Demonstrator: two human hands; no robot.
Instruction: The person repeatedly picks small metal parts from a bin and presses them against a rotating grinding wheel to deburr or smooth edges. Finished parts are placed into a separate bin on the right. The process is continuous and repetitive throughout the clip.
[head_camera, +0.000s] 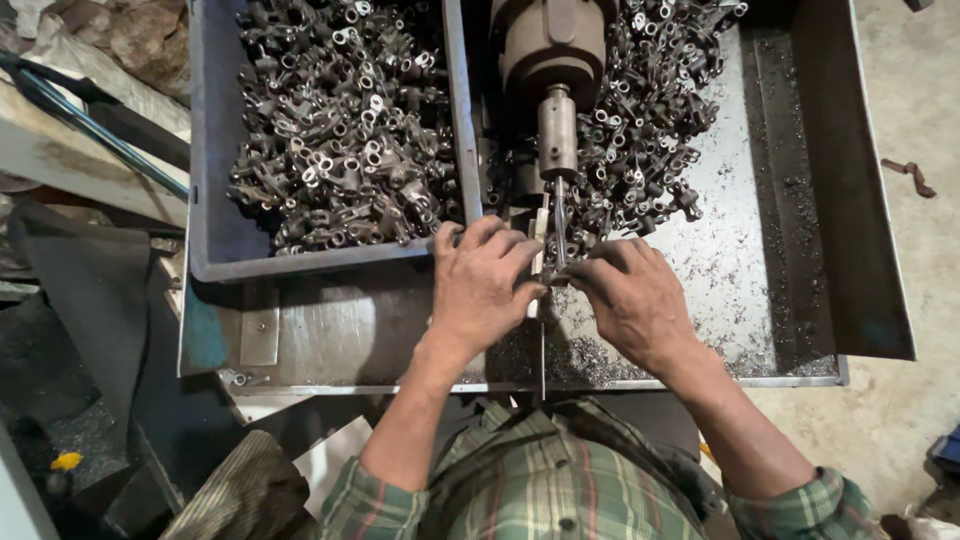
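Observation:
My left hand (480, 290) and my right hand (630, 295) meet under a drill spindle (556, 130) whose bit (560, 225) points down between them. Both hands pinch a small dark metal part (553, 279) right below the bit; most of it is hidden by my fingers. A grey bin (215, 250) full of several small forged metal pieces (340, 130) sits just beyond my left hand. More of the same pieces (650, 120) lie heaped on the metal tray (800, 200) behind my right hand.
Metal chips cover the tray floor (720, 270) at the right. A dark raised tray wall (850, 180) runs along the right side, with concrete floor (920, 100) beyond. Scrap boards and a bar (90, 125) lie at the left.

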